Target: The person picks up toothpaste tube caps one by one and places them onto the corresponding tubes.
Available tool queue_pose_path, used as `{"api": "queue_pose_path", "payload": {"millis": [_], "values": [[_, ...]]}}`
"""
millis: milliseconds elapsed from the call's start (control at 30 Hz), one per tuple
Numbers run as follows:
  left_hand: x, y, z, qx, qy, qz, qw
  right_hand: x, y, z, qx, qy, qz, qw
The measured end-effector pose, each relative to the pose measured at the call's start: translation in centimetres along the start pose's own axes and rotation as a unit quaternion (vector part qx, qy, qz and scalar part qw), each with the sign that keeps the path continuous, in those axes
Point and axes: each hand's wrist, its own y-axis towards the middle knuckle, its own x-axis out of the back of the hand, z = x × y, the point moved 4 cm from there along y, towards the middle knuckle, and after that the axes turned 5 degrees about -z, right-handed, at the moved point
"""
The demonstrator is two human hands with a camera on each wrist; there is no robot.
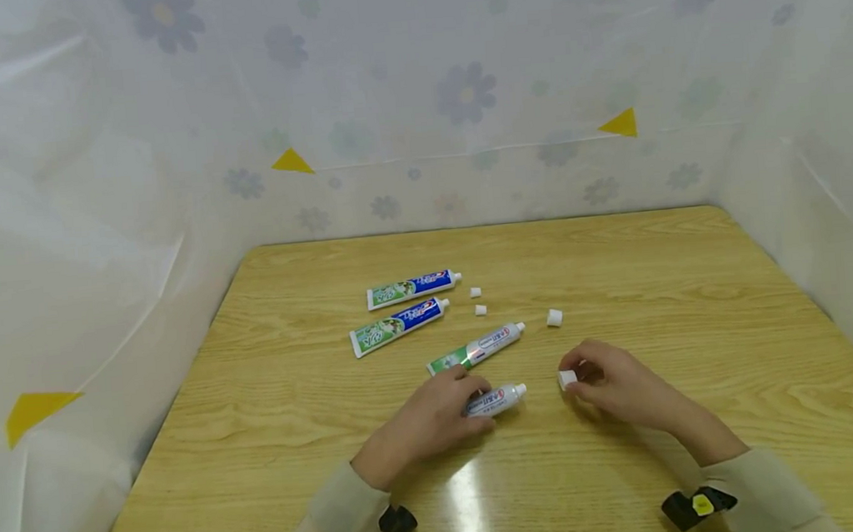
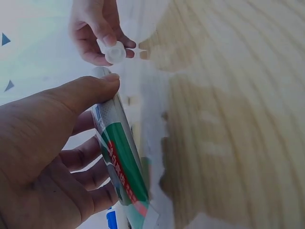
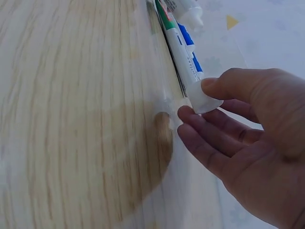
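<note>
My left hand [image 1: 445, 411] grips a silver, white and green toothpaste tube [image 1: 497, 400] whose bare nozzle points right. In the left wrist view the thumb lies along the tube's [image 2: 125, 152] upper end, fingers behind it. To the right, my right hand [image 1: 620, 384] pinches a white cap [image 1: 567, 379] between thumb and fingers. The cap [image 3: 202, 98] is apart from the nozzle, a short gap between them in the head view. Just beyond the left hand lies a second silver-and-green tube [image 1: 481, 348], uncapped, with a loose white cap [image 1: 554, 318] off its nozzle end.
Farther back lie two blue-and-green toothpaste tubes, one behind [image 1: 413, 289] and one nearer [image 1: 399, 326], both uncapped. Two small white caps, a far one [image 1: 475, 293] and a near one [image 1: 480, 310], sit by their nozzles. All rest on a wooden table [image 1: 258, 413] enclosed by pale sheeting [image 1: 383, 94].
</note>
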Motion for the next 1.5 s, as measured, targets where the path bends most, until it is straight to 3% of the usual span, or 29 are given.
{"api": "queue_pose_path", "payload": {"millis": [167,333,600,1033,1500], "values": [[0.5,0.2,-0.3,-0.011,-0.026,-0.008,0.9996,0.0,0.0,0.2,-0.009,0.039,-0.014,0.9991],[0.9,0.3,-0.8,-0.014,-0.049,-0.018,0.9985,0.3,0.1,0.4,-0.048,0.088,-0.024,0.9947],[1.4,0.8,-1.2,-0.028,-0.053,-0.040,0.9974,0.4,0.0,0.5,-0.130,0.189,-0.020,0.9730],[1.4,1.3,-1.4,-0.024,-0.057,-0.064,0.9961,-0.4,0.2,1.9,-0.114,0.261,-0.013,0.9585],[1.4,1.6,-1.8,-0.029,-0.050,-0.054,0.9969,-0.9,0.1,2.0,-0.124,0.249,0.012,0.9605]]}}
